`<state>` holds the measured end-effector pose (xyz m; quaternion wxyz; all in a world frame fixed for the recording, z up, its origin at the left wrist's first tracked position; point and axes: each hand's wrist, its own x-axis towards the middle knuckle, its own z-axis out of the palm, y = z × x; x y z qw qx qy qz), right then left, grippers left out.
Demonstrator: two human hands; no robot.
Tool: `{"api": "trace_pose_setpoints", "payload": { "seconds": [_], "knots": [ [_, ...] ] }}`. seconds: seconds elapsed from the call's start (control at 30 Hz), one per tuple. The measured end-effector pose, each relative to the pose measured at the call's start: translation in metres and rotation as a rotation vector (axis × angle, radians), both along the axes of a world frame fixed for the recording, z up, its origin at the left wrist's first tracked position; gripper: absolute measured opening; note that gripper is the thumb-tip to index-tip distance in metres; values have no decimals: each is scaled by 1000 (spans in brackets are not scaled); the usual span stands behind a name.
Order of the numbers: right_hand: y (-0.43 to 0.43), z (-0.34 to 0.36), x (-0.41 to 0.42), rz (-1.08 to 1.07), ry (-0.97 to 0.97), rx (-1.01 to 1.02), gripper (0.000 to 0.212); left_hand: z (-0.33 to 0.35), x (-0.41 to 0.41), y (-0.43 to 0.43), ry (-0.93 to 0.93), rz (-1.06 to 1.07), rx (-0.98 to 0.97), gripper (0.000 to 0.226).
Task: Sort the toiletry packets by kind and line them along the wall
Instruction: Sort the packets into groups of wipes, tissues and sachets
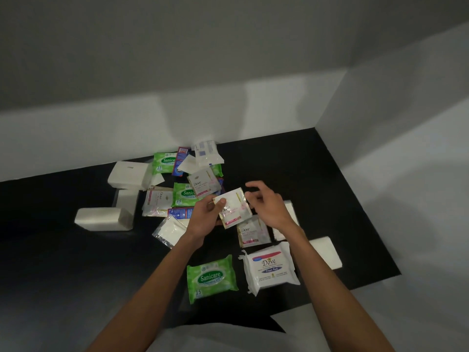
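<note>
We show the left hand [206, 217] holding one sachet [234, 212] above the black counter [317, 174], well out from the wall [101, 128]. Its thumb [221, 202] presses the sachet's face at the corner nearest the wall, and the other fingers close behind, so the sachet is held in a pinch. The right hand [269, 207] hovers just beside the sachet with its fingers [255, 184] spread and curved, gripping nothing that we can see. We cannot tell whether a fingertip touches the foil.

We judge the sachet to be very light, thin and limp, with a glossy film that slips easily. The flat sealed edge or a corner is the surest hold, thumb on the face and fingers behind. Squeezing the filled middle would only shift the contents.

Three matching sachets lie flat: one [252, 232] farther from the wall and two [203, 185] [156, 201] nearer it. Lying flat, they probably need an edge lifted before a pinch.

The green wipe packs [212, 276] [186, 194] [163, 162] and the white wipe pack [270, 269] look soft and heavier, and are best gripped across their width.

The tissue packs [104, 219] [128, 175] [324, 251] look light and springy.

Only the small white packets [206, 151] lie against the wall, so we judge the sorting to be barely begun.
</note>
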<state>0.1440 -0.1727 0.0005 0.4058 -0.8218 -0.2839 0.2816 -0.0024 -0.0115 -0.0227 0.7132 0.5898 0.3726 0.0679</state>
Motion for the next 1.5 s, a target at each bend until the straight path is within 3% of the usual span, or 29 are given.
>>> {"api": "trace_pose_setpoints", "payload": {
  "seconds": [0.13,0.23,0.37,0.57,0.9,1.03,1.17,1.33,1.5],
  "knots": [
    [-10,5,-3,30,28,20,51,-5,6,-6,4,-80,48,19],
    [-19,1,-3,51,-27,-21,44,-9,9,-10,-1,-140,149,17],
    [-27,-3,-2,94,-129,-141,32,-13,12,-18,40,-225,299,35],
    [-29,-12,-1,188,-270,-317,29,-29,14,-27,127,-415,665,45],
    [-22,-22,-4,315,-413,-512,33,-40,14,-43,188,-528,792,47],
    [-21,-24,-7,348,-458,-507,48,-44,11,-43,196,-572,814,56],
    [-26,-26,-7,387,-657,-465,42,-46,5,-41,171,-570,882,69],
    [-35,-27,-8,497,-752,-481,43,-45,-4,-37,110,-644,965,60],
    [-34,-27,-9,504,-730,-523,47,-48,-6,-35,154,-686,1034,62]
  ]
}}
